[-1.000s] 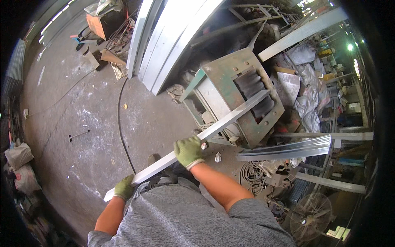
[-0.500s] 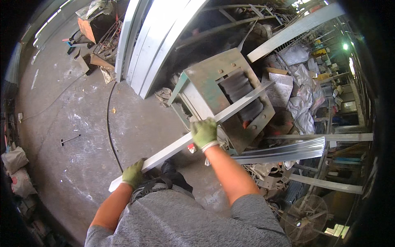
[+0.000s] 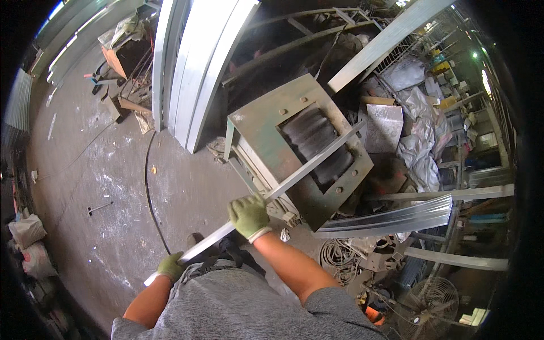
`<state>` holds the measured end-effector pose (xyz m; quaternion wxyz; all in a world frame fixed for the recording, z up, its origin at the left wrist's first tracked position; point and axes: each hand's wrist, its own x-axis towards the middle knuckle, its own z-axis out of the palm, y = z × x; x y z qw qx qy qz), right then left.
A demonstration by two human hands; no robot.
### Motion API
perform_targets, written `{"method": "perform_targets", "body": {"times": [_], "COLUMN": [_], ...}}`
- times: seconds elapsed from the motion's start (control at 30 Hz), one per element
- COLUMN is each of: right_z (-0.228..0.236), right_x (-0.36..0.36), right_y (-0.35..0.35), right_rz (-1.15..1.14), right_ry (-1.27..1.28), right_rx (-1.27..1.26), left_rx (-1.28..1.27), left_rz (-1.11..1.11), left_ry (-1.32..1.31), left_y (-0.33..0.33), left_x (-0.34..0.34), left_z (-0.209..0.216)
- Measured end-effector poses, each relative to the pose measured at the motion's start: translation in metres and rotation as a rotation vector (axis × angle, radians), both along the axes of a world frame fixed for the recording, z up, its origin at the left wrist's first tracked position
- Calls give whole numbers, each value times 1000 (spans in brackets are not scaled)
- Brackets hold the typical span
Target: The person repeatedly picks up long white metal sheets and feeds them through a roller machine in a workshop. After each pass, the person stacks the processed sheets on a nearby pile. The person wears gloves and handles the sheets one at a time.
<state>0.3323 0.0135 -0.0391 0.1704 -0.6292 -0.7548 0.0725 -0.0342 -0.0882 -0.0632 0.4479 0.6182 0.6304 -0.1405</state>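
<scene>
Both my hands wear green work gloves and hold one long, pale metal bar (image 3: pixel 309 165). My left hand (image 3: pixel 170 266) is closed round it close to its near end, beside my waist. Farther up, my right hand (image 3: pixel 249 217) has its fingers wrapped over the bar, near the front edge of a worn green-grey metal machine (image 3: pixel 255 119). The bar slants up and right across the machine's top face. It crosses over an opening that shows a dark, ridged part (image 3: pixel 306 136). Whether the bar rests on the machine, I cannot tell.
Tall pale metal profiles (image 3: pixel 195 73) stand beyond the machine. Ribbed shiny sheet metal (image 3: pixel 391 218) juts out at the right, above coiled cable (image 3: pixel 340 258) and a caged fan (image 3: pixel 428 309). A dark cable (image 3: pixel 148 187) runs along the floor, near a small T-shaped tool (image 3: pixel 101 208).
My view has shifted. Both hands have come down and left, toward my body. My right hand is now farther from the machine's opening and nearer my left hand; the bar still crosses the machine.
</scene>
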Motion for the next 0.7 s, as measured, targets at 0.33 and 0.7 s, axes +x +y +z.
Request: {"method": "perform_targets", "body": {"times": [0.33,0.7], "right_z": [21,23], "right_x": [141,152], "right_y": [105,112], "right_rz": [-215,-229], "right_ry": [59,-165], "right_rx": [238,194], "left_rx": [-44,50], "left_rz": [28,-62], "left_ry": [-285,-227], "left_y": [109,104], "left_x": [120,145], "left_z": [61,62]}}
